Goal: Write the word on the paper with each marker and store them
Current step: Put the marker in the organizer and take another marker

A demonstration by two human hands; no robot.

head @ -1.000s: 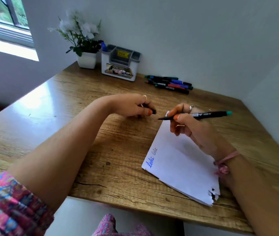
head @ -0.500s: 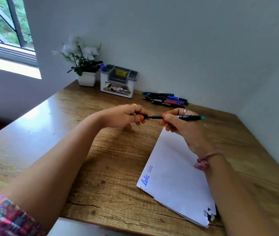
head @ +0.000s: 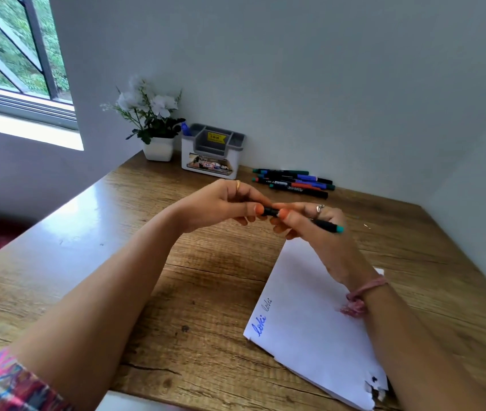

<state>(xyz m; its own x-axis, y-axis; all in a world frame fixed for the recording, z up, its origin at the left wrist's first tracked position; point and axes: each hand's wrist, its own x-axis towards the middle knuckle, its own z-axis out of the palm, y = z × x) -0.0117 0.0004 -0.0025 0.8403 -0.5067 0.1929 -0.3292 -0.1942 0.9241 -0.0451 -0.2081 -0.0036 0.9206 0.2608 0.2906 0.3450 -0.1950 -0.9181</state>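
Above the wooden desk (head: 117,262) my right hand (head: 304,223) grips a black marker with a teal end (head: 329,226). My left hand (head: 224,203) pinches the marker's black cap (head: 269,210), which sits against the marker's front end between both thumbs. White paper (head: 310,315) lies below my right wrist, with a word written twice near its left edge, once in blue and once faintly. A grey and white holder (head: 210,157) stands at the back with a blue marker (head: 186,129) in its left slot.
Several markers (head: 293,180) lie in a loose pile on the desk right of the holder. A white pot of white flowers (head: 155,126) stands left of the holder. The wall runs close behind and to the right. A window is at upper left.
My hands came together and rose from the paper. The cap in my left hand met the marker's tip and now sits on its front end. The view tilted upward.
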